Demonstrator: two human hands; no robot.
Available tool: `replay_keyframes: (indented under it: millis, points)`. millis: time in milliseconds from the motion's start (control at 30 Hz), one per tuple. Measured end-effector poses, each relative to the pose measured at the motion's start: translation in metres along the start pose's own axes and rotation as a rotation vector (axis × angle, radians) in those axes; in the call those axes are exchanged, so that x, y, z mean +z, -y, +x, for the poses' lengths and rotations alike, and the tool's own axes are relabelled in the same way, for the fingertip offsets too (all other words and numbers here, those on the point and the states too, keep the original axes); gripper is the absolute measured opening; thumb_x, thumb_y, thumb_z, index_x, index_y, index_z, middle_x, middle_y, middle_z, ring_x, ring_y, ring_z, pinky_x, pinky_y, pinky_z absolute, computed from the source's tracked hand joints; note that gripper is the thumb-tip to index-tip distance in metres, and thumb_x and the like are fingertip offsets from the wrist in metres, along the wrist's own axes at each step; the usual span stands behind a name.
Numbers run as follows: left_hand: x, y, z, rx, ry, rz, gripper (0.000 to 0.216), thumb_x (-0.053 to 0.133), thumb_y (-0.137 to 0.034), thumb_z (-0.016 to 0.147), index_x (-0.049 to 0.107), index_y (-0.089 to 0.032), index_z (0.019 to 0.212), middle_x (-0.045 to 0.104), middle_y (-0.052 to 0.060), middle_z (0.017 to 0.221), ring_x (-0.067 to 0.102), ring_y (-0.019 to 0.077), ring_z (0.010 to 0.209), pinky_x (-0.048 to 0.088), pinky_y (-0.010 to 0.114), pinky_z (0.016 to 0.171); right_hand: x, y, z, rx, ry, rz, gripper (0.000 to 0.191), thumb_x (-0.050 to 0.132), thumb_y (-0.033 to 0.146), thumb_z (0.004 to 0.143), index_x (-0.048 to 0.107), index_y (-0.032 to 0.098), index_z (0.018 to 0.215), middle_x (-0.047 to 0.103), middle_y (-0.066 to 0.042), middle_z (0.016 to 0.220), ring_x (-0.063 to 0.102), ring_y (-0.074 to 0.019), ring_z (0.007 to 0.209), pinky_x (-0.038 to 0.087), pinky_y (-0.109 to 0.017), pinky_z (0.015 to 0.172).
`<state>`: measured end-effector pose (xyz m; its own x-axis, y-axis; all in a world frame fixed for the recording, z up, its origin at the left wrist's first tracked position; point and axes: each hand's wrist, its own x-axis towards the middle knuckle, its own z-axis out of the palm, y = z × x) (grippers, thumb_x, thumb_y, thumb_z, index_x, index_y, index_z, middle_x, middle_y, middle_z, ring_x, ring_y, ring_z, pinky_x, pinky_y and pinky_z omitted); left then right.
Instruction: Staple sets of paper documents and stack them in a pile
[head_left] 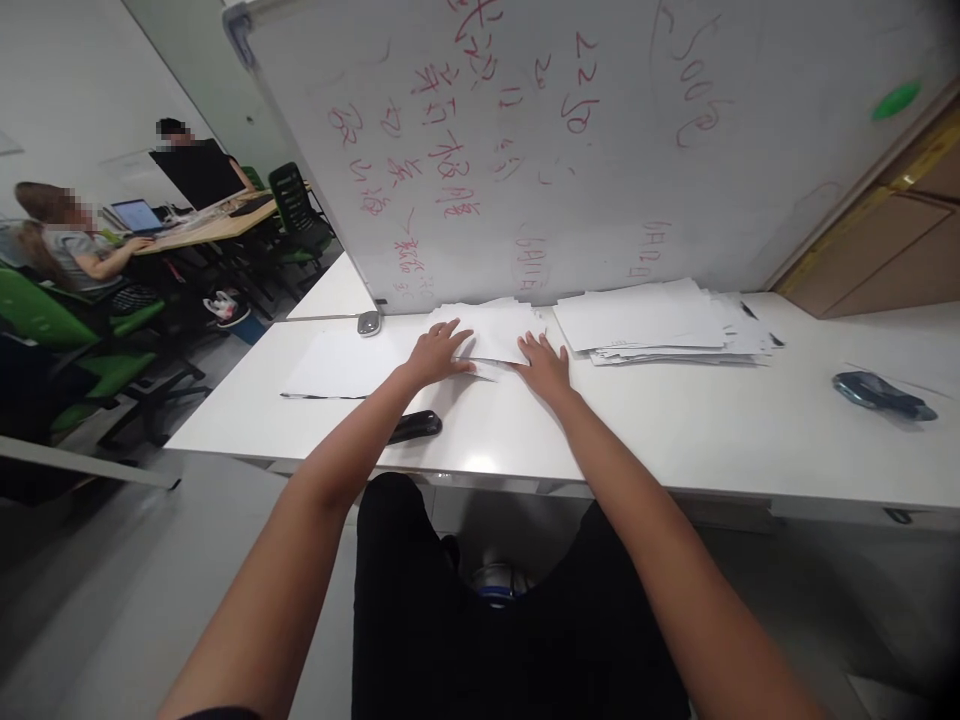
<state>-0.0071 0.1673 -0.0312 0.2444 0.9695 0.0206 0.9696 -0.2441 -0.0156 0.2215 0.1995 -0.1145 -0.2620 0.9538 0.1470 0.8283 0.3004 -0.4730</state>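
Note:
Both my arms reach forward over a white table (pixel 675 430). My left hand (pixel 439 352) lies flat with fingers spread on the left part of a small stack of white paper sheets (pixel 495 330). My right hand (pixel 544 362) rests open at the stack's right near corner, fingers stretched out. Neither hand grips anything. A single white sheet (pixel 341 365) lies to the left of the stack.
A larger messy pile of papers (pixel 660 320) sits to the right. A black stapler (pixel 414 427) lies by my left forearm, a dark object (pixel 881 393) at far right, a whiteboard (pixel 570 140) stands behind. Two people sit at a desk (pixel 202 230) far left.

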Motion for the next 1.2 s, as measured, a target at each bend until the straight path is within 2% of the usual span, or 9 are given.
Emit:
replay_keyframes:
  millis: [133, 333, 467, 600, 733, 833, 1000, 1100, 1200]
  points:
    - [0.004, 0.005, 0.018, -0.057, 0.113, -0.109, 0.074, 0.059, -0.067, 0.074, 0.045, -0.03, 0.137, 0.052, 0.006, 0.138, 0.048, 0.0281, 0.121, 0.04, 0.038, 0.097, 0.0, -0.001, 0.001, -0.001, -0.007, -0.005, 0.049, 0.046, 0.039, 0.095, 0.04, 0.03, 0.142, 0.031, -0.002, 0.155, 0.019, -0.0243, 0.146, 0.013, -0.059, 0.114]
    - [0.009, 0.009, 0.023, -0.103, 0.081, -0.129, 0.07, 0.063, -0.069, 0.069, 0.056, -0.032, 0.128, 0.061, 0.003, 0.127, 0.055, 0.0263, 0.112, 0.043, 0.032, 0.088, 0.001, -0.001, 0.001, -0.005, -0.009, -0.042, 0.049, 0.046, 0.025, 0.093, 0.041, 0.031, 0.142, 0.032, 0.0, 0.155, 0.02, -0.026, 0.145, 0.014, -0.059, 0.114]
    - [0.019, 0.006, 0.018, -0.104, -0.007, -0.077, 0.06, 0.055, -0.066, 0.079, 0.058, -0.032, 0.128, 0.065, 0.003, 0.124, 0.057, 0.0262, 0.11, 0.043, 0.032, 0.085, 0.002, 0.0, 0.0, -0.038, -0.047, -0.056, 0.049, 0.043, 0.024, 0.093, 0.042, 0.027, 0.142, 0.034, -0.002, 0.154, 0.021, -0.028, 0.145, 0.018, -0.058, 0.113]
    - [0.023, 0.002, 0.016, -0.107, -0.141, -0.021, 0.047, 0.037, -0.056, 0.093, 0.067, -0.03, 0.118, 0.071, 0.005, 0.11, 0.061, 0.0242, 0.101, 0.042, 0.031, 0.079, 0.002, 0.005, -0.003, -0.068, -0.1, -0.027, 0.048, 0.041, 0.039, 0.095, 0.044, 0.023, 0.14, 0.036, -0.007, 0.153, 0.026, -0.0294, 0.143, 0.017, -0.061, 0.112]
    - [0.006, 0.003, 0.022, -0.052, -0.087, 0.013, 0.045, 0.036, -0.052, 0.095, 0.072, -0.027, 0.108, 0.072, 0.007, 0.099, 0.063, 0.0225, 0.09, 0.041, 0.03, 0.073, -0.001, 0.007, -0.005, -0.155, -0.214, 0.012, 0.059, 0.039, 0.053, 0.093, 0.042, 0.019, 0.141, 0.041, -0.012, 0.149, 0.032, -0.0291, 0.14, 0.014, -0.059, 0.113]
    - [-0.022, -0.002, 0.02, 0.1, -0.12, 0.068, 0.041, 0.039, -0.046, 0.096, 0.073, -0.023, 0.104, 0.072, 0.008, 0.103, 0.063, 0.0218, 0.095, 0.04, 0.03, 0.076, -0.005, 0.007, -0.005, -0.233, -0.372, 0.028, 0.055, 0.047, 0.044, 0.091, 0.044, 0.016, 0.14, 0.047, -0.014, 0.144, 0.038, -0.028, 0.136, 0.013, -0.054, 0.115]
    - [-0.057, -0.033, -0.038, 0.168, -0.338, 0.152, 0.037, 0.04, -0.043, 0.097, 0.071, -0.022, 0.102, 0.072, 0.007, 0.107, 0.062, 0.0222, 0.101, 0.039, 0.036, 0.086, -0.027, 0.017, -0.011, -0.491, -0.545, 0.04, 0.04, 0.046, 0.016, 0.086, 0.058, 0.019, 0.124, 0.064, -0.009, 0.125, 0.054, -0.0232, 0.121, 0.023, -0.048, 0.112]
    - [-0.045, -0.055, -0.094, 0.116, -0.556, 0.159, 0.034, 0.046, -0.041, 0.095, 0.063, -0.024, 0.118, 0.067, 0.008, 0.121, 0.058, 0.0247, 0.112, 0.033, 0.043, 0.1, -0.046, 0.024, -0.043, -0.658, -0.64, 0.027, 0.034, 0.045, 0.013, 0.084, 0.063, 0.021, 0.112, 0.069, -0.006, 0.117, 0.057, -0.0211, 0.116, 0.031, -0.043, 0.109]
    - [-0.014, -0.082, -0.146, 0.105, -0.585, 0.083, 0.061, 0.059, -0.046, 0.085, 0.047, -0.017, 0.138, 0.056, 0.013, 0.135, 0.052, 0.03, 0.121, 0.034, 0.044, 0.101, -0.055, 0.02, -0.103, -0.683, -0.647, 0.033, 0.03, 0.046, 0.022, 0.086, 0.064, 0.02, 0.11, 0.062, -0.008, 0.128, 0.048, -0.0243, 0.127, 0.035, -0.044, 0.107]
